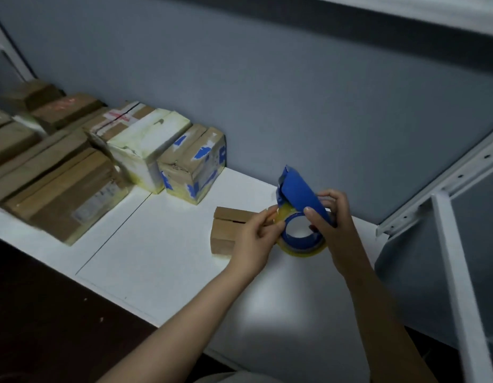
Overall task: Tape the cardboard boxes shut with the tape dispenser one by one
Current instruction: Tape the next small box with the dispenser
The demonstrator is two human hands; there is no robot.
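The right hand [333, 225] grips the blue dispenser [295, 189] just right of the small box [228, 222] on the table [157, 258]. The left hand [253, 239] pinches the tape [281, 214], hiding the box's right end. Left of the box, other boxes [74, 167] crowd the wall.

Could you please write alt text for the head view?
The right hand holds a blue tape dispenser over a table while the left hand pinches its tape end. A small box lies behind; more boxes line the wall.
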